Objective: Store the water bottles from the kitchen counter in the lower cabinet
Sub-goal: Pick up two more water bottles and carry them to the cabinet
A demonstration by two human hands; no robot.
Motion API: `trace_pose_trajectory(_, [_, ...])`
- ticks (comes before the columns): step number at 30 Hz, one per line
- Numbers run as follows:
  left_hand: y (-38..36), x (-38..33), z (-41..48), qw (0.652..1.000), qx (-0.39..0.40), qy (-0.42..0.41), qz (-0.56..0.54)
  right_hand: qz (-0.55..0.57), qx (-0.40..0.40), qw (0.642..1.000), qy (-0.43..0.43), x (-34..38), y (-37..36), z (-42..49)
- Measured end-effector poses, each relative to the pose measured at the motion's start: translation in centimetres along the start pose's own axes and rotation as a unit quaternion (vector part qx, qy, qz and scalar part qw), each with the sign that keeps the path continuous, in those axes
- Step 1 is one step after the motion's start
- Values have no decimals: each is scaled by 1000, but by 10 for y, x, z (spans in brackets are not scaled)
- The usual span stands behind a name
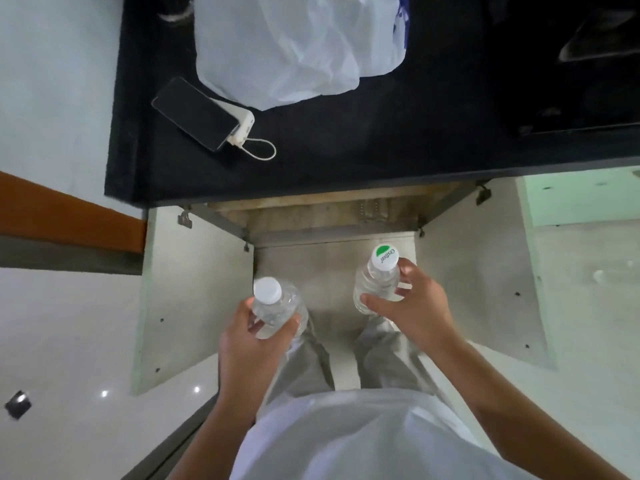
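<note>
I look straight down at two clear water bottles held in front of the open lower cabinet (332,216). My left hand (252,341) grips a bottle with a plain white cap (277,303). My right hand (412,306) grips a bottle whose white cap has a green mark (375,278). Both bottles hang upright above the floor, below the edge of the black counter (346,157). The cabinet's two doors (194,299) (478,289) stand swung open to either side of me.
On the counter lie a white plastic bag (294,46), and a dark phone (194,112) on a white power bank (239,126) with a looped cable. My legs and white shirt fill the bottom of the view. The white floor spreads left and right.
</note>
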State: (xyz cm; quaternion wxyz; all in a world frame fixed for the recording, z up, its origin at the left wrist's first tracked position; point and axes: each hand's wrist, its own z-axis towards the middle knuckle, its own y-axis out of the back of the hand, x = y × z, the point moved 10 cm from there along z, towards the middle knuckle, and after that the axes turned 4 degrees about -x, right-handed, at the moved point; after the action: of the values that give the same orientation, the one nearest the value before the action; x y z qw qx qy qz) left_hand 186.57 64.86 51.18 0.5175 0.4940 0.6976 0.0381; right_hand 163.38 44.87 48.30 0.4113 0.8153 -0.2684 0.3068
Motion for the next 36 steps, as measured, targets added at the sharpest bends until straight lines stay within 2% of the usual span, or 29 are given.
trace_pose_trajectory(5, [-21,7,51,997,63,-35,-2,13,-56,998,-42,-21,-25,-1])
trace_pose_trajectory(15, [-84,67,127,996,80,-28,-24,30,-91,992,-80,-83,-78,46])
trace_pose_trajectory(20, [-159,115,178,995,86,-30,-33,53,-104,992,-55,-135,-120,114])
trace_pose_trajectory(29, [-304,178,291,988,113,-96,-51,94,-135,986,13,-245,-190,252])
trace_pose_trajectory(36, [-381,175,363,980,114,-121,-106,99,-158,980,64,-294,-202,336])
